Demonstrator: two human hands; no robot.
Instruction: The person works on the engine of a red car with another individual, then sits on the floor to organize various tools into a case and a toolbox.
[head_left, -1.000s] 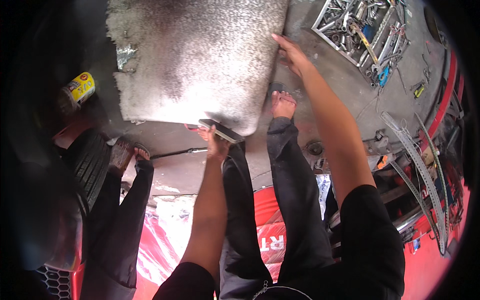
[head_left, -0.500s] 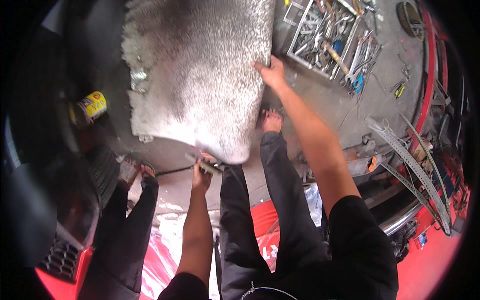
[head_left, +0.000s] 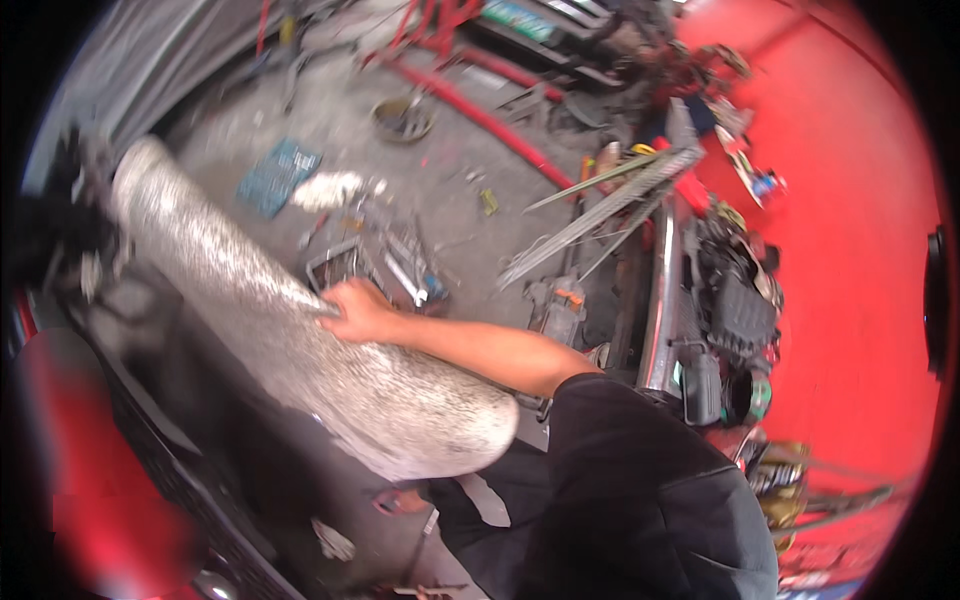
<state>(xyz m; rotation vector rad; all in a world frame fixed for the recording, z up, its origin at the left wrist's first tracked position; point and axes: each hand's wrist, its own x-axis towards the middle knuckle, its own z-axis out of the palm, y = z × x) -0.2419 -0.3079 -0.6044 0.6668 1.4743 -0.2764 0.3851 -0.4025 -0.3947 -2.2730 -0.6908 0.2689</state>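
At your far left, a blurred red panel (head_left: 100,470) sits near the mottled grey-white sheet (head_left: 250,260) and limits the room on that side. The sheet slants across the space before you, from upper left down to your legs, its body curved like a trough, probably because it is limp and held by an edge. Beyond its upper edge lie a blue flat packet (head_left: 280,175) and a white cloth (head_left: 326,190) on the floor. A metal tool tray (head_left: 318,262) stands just behind the edge, partly hidden, so the sheet has little clearance there.

Your right hand (head_left: 360,310) is clamped on that upper edge, about midway along, likely to support the middle and stop it sagging. Your left hand cannot be picked out, so I cannot tell what it grips.

Farther right, a wrench (head_left: 404,280) lies near your right hand, with a round pan (head_left: 402,138) well beyond it. Red metal bars (head_left: 500,135) cross the floor behind, and perforated metal strips (head_left: 600,212) jut out above your forearm. A chrome bar (head_left: 660,300) and heaped parts (head_left: 740,310) crowd your right side, against a broad red surface (head_left: 850,250).
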